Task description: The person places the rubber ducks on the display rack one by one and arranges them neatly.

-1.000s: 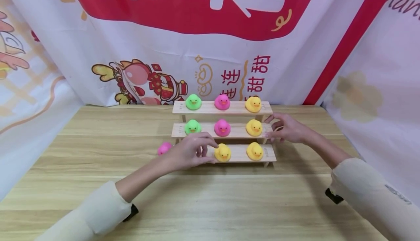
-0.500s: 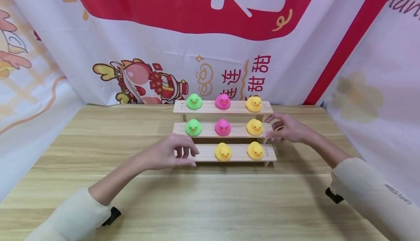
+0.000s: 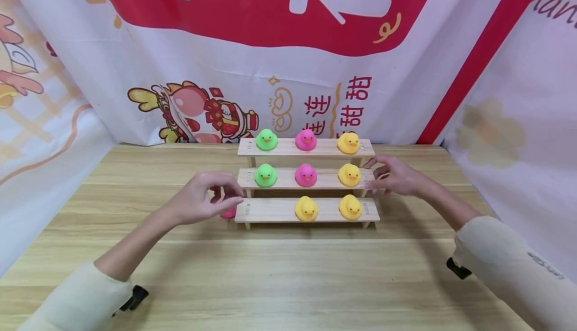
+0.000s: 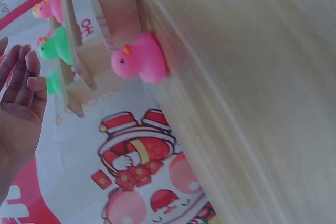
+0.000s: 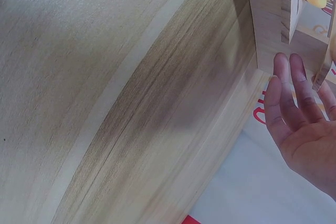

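Observation:
My left hand (image 3: 205, 198) hovers at the left end of a three-step wooden display stand (image 3: 266, 212), its fingers loosely bent and holding nothing. Partly hidden beneath it is a pink rubber duck (image 3: 229, 213); the left wrist view shows this pink duck (image 4: 142, 61) on the tabletop against the stand, apart from the fingers (image 4: 23, 74). At the stand's right end my right hand (image 3: 392, 176) grips the middle shelf, thumb at the front and a finger behind. In the right wrist view several fingers of the right hand (image 5: 302, 111) lie about the shelf's end.
Each upper shelf carries a green duck (image 3: 266, 176), a pink duck (image 3: 306, 176) and a yellow duck (image 3: 349, 175). Two yellow ducks (image 3: 306, 209) occupy the middle and right of the bottom shelf. A printed curtain (image 3: 180, 60) hangs behind the wooden table (image 3: 279, 281).
My left hand has left the yellow duck at the middle of the bottom shelf and moved left to above the pink duck. The right hand has stayed in place.

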{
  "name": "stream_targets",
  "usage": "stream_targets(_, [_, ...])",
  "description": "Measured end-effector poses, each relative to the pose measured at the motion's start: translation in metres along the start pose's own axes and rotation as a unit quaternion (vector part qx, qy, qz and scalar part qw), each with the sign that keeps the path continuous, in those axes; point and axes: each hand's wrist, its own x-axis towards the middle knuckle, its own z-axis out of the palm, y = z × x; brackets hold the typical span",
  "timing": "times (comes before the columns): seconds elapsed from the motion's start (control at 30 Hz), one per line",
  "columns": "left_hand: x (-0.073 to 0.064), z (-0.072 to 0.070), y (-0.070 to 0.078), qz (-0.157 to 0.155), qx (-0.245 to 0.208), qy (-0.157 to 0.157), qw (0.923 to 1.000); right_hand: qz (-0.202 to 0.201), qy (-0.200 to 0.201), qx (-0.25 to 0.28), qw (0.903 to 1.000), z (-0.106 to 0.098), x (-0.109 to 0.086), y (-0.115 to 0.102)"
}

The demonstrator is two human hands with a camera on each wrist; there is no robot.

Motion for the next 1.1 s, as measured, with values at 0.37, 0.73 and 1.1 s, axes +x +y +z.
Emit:
stream_targets(0.37, [-0.008,-0.008,-0.029,-0.058,0.035,-0.014,0.9976,0.0,-0.003,-0.003,1.0,0.0,0.0,-0.001])
stream_targets(0.73, [-0.014,-0.005,-0.052,-0.087,0.072,-0.032,0.9931,0.002,-0.003,-0.004,1.0,0.0,0.001,0.001])
stream_targets(1.1, [-0.016,-0.003,-0.063,-0.104,0.066,-0.071,0.9898,0.002,-0.005,-0.002,1.0,-0.001,0.001,0.0])
